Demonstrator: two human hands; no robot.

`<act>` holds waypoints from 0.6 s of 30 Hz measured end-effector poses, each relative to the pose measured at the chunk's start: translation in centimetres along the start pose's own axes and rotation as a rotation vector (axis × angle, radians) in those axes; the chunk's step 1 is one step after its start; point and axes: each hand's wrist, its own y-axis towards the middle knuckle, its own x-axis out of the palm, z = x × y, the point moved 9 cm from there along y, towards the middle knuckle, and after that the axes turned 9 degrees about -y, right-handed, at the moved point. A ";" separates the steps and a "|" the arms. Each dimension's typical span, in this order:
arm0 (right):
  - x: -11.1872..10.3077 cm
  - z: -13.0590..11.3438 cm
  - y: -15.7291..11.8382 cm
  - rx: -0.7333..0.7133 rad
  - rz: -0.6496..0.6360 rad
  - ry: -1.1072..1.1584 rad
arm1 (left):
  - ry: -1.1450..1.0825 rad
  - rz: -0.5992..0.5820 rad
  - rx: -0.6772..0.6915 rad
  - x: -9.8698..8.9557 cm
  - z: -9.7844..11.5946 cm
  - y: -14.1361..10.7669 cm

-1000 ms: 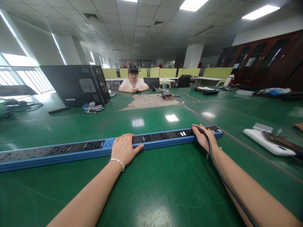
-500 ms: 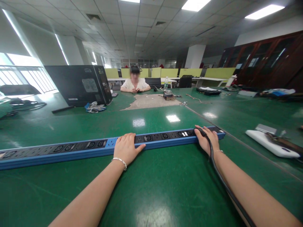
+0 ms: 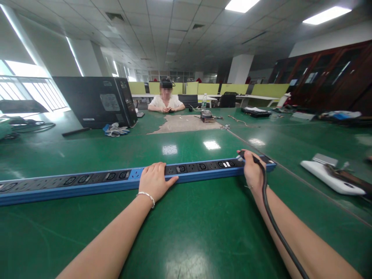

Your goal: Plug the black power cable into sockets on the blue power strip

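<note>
A long blue power strip (image 3: 113,188) with a row of black sockets lies across the green table. My left hand (image 3: 154,179) rests over its middle, fingers on the far side and thumb along the near edge, gripping it. Near the strip's right end, my right hand (image 3: 253,168) holds the black plug of a cable (image 3: 274,221). Metal prongs show at the plug's left tip, just above the sockets and out of them. The cable runs down over my right forearm.
A black computer case (image 3: 95,102) stands at the back left, with gloves (image 3: 116,130) beside it. Across the table (image 3: 186,149) sits a person (image 3: 166,101). A white device (image 3: 331,178) lies at the right. A bottle (image 3: 204,101) stands farther back.
My right hand has lifted and turned, and the plug has come out of the strip so that its prongs show. My left hand has stayed on the strip.
</note>
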 end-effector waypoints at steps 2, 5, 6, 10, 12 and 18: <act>2.7 -1.3 -1.2 -0.015 -0.211 0.051 | 0.001 0.006 -0.002 0.0 0.0 0.0; 5.3 -3.1 -3.3 -0.043 -0.366 0.001 | 0.003 0.011 0.001 -0.1 0.0 0.0; 5.8 -3.7 -3.8 -0.065 -0.390 -0.058 | 0.002 0.012 0.003 -0.1 0.1 0.0; 6.7 -5.0 -4.9 -0.119 -0.430 -0.271 | -0.005 0.015 0.003 -0.1 0.1 0.0; 6.6 -5.2 -5.0 -0.126 -0.433 -0.309 | -0.012 0.015 0.000 -0.1 0.0 0.0; 6.5 -5.1 -4.9 -0.130 -0.415 -0.359 | -0.027 0.013 -0.006 0.0 0.0 0.0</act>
